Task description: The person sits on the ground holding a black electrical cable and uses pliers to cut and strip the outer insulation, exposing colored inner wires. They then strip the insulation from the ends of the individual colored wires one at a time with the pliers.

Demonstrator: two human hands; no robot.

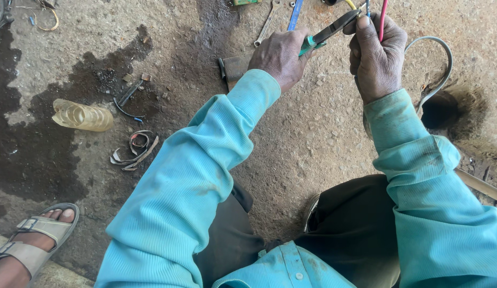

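Observation:
My left hand [279,55] grips the green handles of a pair of pliers [328,32], whose dark jaws point up and right toward the wires. My right hand [377,53] is closed around a bundle of wires: a red one [383,16], a blue one [368,6] and a yellow one [351,4] stick up out of the fist. A grey sheathed cable [443,64] loops out from the right hand and curves down to the right. Both arms wear turquoise sleeves.
On the oil-stained concrete floor lie a spanner [265,24], a blue tool [295,15], a crushed clear plastic bottle [82,116], strips of scrap [134,151] and a dark hole [439,110]. A sandalled foot [32,237] of another person is at the bottom left.

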